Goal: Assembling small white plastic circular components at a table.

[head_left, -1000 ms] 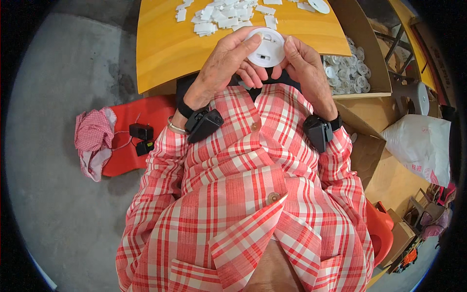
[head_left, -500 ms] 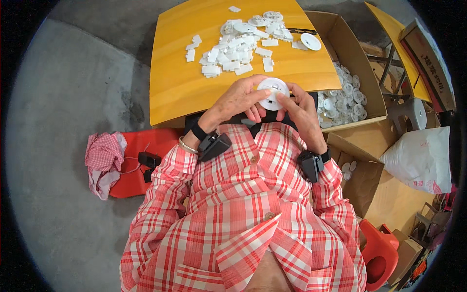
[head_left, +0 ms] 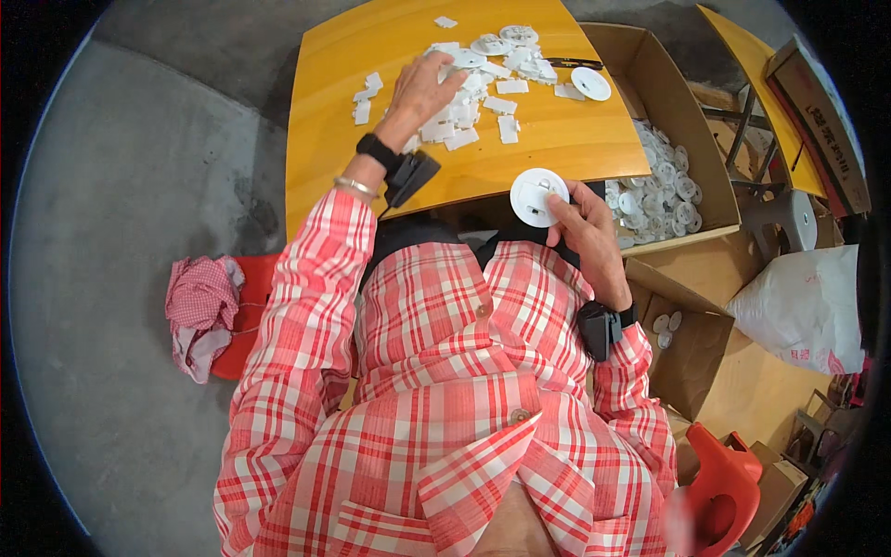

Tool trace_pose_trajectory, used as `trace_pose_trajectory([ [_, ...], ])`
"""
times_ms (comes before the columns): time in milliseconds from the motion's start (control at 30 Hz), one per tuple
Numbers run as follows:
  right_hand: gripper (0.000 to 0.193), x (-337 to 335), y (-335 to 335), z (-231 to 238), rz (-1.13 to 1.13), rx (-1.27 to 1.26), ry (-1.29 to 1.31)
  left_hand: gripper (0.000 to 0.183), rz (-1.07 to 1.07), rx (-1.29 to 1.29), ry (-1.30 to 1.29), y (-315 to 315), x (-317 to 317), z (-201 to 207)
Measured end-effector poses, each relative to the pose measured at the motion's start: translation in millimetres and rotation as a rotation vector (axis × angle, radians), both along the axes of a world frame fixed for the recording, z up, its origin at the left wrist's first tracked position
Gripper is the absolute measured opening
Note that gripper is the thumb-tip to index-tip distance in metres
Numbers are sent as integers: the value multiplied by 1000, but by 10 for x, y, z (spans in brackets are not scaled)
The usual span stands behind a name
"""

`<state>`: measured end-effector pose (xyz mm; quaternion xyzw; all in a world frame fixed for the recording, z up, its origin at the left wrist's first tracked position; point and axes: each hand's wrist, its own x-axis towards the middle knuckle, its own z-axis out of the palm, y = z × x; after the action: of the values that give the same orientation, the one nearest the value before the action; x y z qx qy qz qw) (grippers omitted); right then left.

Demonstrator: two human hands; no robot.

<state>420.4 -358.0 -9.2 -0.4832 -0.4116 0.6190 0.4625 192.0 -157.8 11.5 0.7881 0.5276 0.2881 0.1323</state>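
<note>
My right hand (head_left: 587, 232) pinches the edge of a round white plastic disc (head_left: 533, 197) with small slots and raised details on its face, above my lap by the table's near edge. Over the pile of white plastic pieces (head_left: 461, 113) on the yellow table, my left hand (head_left: 427, 88) reaches out with its fingers bent downward. The fingertips are at the pile's upper left; whether they grip a piece is hidden. Flat rectangular pieces make up most of the heap, and a few round discs (head_left: 519, 35) lie at its far side.
A yellow table (head_left: 334, 139) stands before me. At its right is a cardboard box (head_left: 691, 139) full of round white parts, and a smaller box (head_left: 691, 362) holds a few discs. Cloth (head_left: 201, 302) lies on a red stool at my left. A white sack (head_left: 803, 311) stands right.
My left hand has let go of the disc and moved forward and left to the pile. My right hand keeps the disc, now slightly lower and further right.
</note>
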Motion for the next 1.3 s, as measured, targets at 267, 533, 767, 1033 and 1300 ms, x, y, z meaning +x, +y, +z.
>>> trace_pose_trajectory([
  [267,22,464,-208,-233,-300,-40,-8,47,40,35,438,750,143,-200],
  [533,23,1595,-964,-1157,-694,-133,-87,59,14,-35,466,771,195,-397],
  [767,22,2251,-1684,-2519,-756,-372,-189,54,99,1,385,607,162,-415],
  [1033,17,1861,-2352,-4059,-773,-664,-218,39,-40,51,31,434,-116,-224],
  [1300,15,1017,-2188,-3280,-678,-744,-108,30,-27,-504,-953,-328,-758,3],
])
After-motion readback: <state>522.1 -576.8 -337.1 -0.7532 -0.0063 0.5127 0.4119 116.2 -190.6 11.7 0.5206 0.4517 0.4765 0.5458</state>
